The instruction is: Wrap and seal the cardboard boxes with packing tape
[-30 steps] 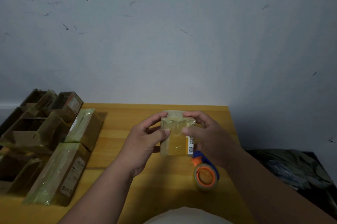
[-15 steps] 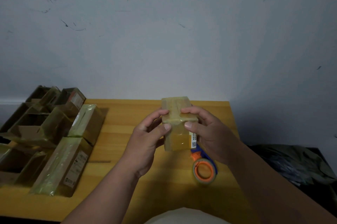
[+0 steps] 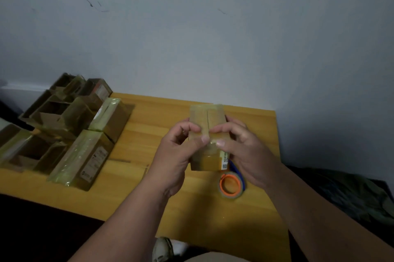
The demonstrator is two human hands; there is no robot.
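A small cardboard box [image 3: 207,120] covered in glossy clear tape is held above the wooden table [image 3: 149,176], its flap seam facing me. My left hand [image 3: 177,151] grips its left side, thumb pressed on the taped front. My right hand [image 3: 245,153] grips the right side, thumb pressed beside the left thumb. A white barcode label shows on the box's lower right edge. A tape dispenser [image 3: 231,184] with an orange core and blue handle lies on the table just below the box, partly hidden by my right hand.
Two taped boxes [image 3: 85,159] lie at the table's left edge, with several open cardboard boxes [image 3: 49,117] piled behind them. A white wall stands behind the table. A dark crumpled bag [image 3: 345,193] sits low on the right. A shoe [image 3: 163,249] shows below.
The box has tipped so its flap seam faces me, and both thumbs have slid toward the middle of the front. The camera has tilted down and left.
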